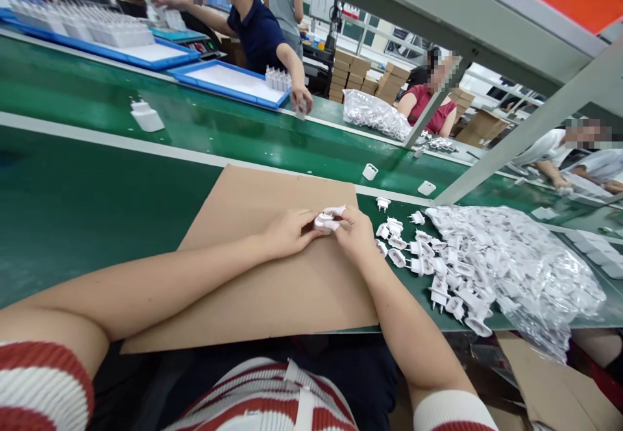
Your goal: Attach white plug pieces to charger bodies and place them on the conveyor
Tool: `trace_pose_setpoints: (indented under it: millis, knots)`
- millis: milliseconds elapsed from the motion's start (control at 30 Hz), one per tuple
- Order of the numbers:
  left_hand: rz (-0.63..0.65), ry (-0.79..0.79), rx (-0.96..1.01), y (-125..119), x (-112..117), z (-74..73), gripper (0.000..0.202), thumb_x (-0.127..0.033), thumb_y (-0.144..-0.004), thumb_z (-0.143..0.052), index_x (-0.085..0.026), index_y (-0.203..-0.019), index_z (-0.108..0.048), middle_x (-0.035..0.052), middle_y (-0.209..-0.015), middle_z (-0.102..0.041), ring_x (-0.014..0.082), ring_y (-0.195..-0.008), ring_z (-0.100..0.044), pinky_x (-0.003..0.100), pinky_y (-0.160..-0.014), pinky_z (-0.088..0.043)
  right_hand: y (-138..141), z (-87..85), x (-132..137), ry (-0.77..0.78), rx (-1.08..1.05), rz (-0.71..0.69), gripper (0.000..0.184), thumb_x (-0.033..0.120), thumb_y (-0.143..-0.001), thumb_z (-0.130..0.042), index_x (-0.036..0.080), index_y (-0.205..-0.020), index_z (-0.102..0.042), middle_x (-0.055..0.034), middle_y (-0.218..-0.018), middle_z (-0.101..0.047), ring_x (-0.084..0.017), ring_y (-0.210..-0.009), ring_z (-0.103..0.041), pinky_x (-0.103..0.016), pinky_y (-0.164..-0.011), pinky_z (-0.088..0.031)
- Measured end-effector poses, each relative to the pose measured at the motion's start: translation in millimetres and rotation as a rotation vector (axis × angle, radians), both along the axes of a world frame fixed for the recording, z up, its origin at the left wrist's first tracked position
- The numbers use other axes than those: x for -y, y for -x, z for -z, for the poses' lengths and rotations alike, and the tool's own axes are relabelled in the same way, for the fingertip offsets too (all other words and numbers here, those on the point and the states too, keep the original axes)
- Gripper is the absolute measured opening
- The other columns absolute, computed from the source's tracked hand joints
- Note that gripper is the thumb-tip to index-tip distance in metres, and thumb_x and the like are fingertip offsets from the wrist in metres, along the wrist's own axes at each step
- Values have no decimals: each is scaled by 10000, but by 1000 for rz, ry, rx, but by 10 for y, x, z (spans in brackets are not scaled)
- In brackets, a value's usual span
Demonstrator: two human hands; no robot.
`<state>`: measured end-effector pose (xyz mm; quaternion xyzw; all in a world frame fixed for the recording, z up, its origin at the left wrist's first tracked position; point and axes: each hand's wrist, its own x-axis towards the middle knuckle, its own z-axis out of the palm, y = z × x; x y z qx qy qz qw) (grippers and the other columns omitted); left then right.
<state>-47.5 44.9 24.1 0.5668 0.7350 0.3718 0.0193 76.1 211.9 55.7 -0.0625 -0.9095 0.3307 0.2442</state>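
So I've got a small rounded white plastic piece pinched between both hands, over the far right part of the flat brown cardboard sheet. Left grip is closed on its left side, right grip on its right, so neither's really nearer. Can't tell its long axis, fingers cover too much. Loose white two-pin plastic plug parts lie right of the cardboard on the green desk, way closer to my right grip.
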Motion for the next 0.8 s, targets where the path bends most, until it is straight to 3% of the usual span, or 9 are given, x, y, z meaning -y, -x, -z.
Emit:
trace_pose_setpoints:
  millis: [67,200,300,433,533,667,800]
  knots:
    - [5,-7,51,21,-17,17,357,-515,-979,-576,-181,-889,-661,68,-824,-657,219,-765,-612,348,-741,-481,5,-6,6,-28,3,-10,304,141,-848,-635,249,-1079,-802,-43,-990,-760,-211,-926,-700,-347,-902,-552]
    - [24,-68,248,-1,-61,29,339,-518,-929,-646,-187,-988,-691,73,-924,-709,229,-854,-646,363,-823,-519,5,59,25,16,-33,0,295,139,-839,-642,249,-1067,-794,-43,-1014,-769,-221,-962,-713,-368,-930,-563]
    - [95,-83,539,17,-97,13,430,-559,-867,-721,-180,-1068,-703,89,-1041,-757,258,-958,-691,407,-900,-553,11,124,35,85,-114,25,409,189,-854,-676,262,-1252,-731,-60,-1105,-762,-234,-1009,-729,-420,-1000,-562]
    - [88,-144,848,114,-90,-51,605,-588,-755,-837,-150,-1151,-707,125,-1106,-769,277,-1010,-716,439,-936,-564,-1,78,19,89,-152,-142,680,261,-814,-783,284,-1460,-573,-125,-1372,-641,-269,-1210,-683,-464,-1072,-544]
    - [137,-138,1029,159,-37,-150,625,-572,-720,-884,-148,-1152,-728,136,-1131,-770,274,-1039,-727,424,-960,-562,-41,-25,13,33,-130,-225,654,272,-805,-812,281,-1423,-599,-124,-1366,-652,-297,-1278,-645,-507,-1109,-519]
    - [220,-102,1070,107,17,-294,616,-586,-733,-883,-137,-1128,-736,154,-1149,-764,295,-1089,-723,456,-1029,-544,-105,-125,55,59,-200,-218,529,273,-875,-758,277,-1388,-627,-112,-1350,-698,-289,-1251,-670,-501,-1111,-520]
    - [161,-269,899,-67,32,-320,704,-575,-808,-831,-180,-1345,-603,166,-1287,-703,282,-1150,-700,467,-1031,-570,-159,-168,105,50,-322,-140,487,294,-861,-776,283,-1337,-674,-101,-1329,-719,-290,-1227,-686,-488,-1092,-541]
